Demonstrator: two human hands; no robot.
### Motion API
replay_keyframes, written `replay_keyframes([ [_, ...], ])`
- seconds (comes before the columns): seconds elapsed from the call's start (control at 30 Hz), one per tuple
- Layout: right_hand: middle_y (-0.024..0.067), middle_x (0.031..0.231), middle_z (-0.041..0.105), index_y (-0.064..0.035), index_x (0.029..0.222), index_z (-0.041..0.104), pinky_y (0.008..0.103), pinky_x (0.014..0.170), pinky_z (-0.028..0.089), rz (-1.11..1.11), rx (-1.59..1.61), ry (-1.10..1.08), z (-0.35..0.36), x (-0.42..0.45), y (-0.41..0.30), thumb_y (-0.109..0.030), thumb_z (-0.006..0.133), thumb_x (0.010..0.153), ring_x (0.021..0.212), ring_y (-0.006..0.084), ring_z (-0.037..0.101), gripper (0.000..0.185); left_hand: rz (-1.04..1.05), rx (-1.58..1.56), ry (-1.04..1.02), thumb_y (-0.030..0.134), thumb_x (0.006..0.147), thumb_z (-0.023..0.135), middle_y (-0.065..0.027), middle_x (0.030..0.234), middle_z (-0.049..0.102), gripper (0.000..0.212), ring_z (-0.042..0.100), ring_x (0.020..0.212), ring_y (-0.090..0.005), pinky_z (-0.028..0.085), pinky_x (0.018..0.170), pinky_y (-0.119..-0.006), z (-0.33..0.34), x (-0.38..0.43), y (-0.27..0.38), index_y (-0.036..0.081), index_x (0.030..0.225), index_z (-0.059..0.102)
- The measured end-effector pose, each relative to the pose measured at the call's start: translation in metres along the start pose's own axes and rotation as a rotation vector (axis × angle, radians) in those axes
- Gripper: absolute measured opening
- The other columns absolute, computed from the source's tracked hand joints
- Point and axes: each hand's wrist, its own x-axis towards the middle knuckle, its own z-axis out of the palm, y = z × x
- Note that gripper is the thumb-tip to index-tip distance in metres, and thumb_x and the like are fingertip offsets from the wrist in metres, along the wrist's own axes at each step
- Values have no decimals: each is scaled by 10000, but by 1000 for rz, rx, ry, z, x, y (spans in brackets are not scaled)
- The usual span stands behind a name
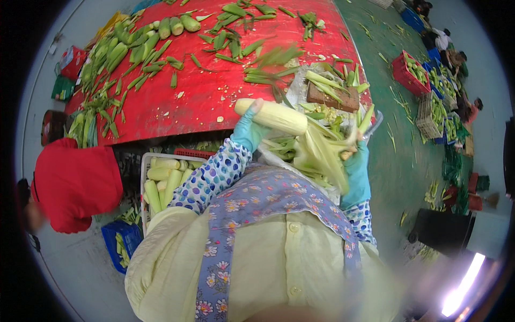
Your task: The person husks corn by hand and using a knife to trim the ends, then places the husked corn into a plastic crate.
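My left hand point(250, 131), in a teal glove with bare fingertips, grips an ear of corn point(277, 116) wrapped in pale inner husk. The ear lies tilted above the front edge of the red table. At its right end, loose husk leaves point(320, 155) spread down towards my right hand point(356, 161). That hand, gloved the same way, is closed on the husk leaves near their stem end. Below and between the hands, a white plastic sack point(293, 90) holds green husk scraps. A brick point(334, 96) with husk strips on it weighs on the sack at the table corner.
Unhusked corn point(116, 56) is heaped on the left of the red table point(193, 104). A white crate point(147, 159) of peeled ears stands by my left arm. A person in red point(76, 185) is at the left. Corn-filled crates point(410, 74) and people line the right.
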Motion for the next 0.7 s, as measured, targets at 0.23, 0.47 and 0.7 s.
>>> replay_keyframes([
  [0.23,6,1026,688,-85,1285,642,254,571,443,-314,-940,-91,74,-26,2,-357,736,930,757,92,603,457,220,431,-43,208,858,791,-96,1057,721,355,693,980,-232,547,930,-386,-9,-4,-3,20,1138,683],
  [0.47,127,961,715,25,1268,597,273,610,566,309,-882,-648,5,16,65,-215,823,844,708,164,681,537,229,210,-37,213,796,856,-97,1076,710,462,681,1024,-228,544,927,-400,-9,-30,-49,45,1175,654],
  [0.7,134,856,715,77,1243,578,296,582,583,535,-1034,-824,49,-38,49,-92,822,817,748,227,715,519,-26,-207,180,457,822,807,-119,1087,705,531,702,985,-294,573,898,-469,-67,-66,-73,101,1174,628],
])
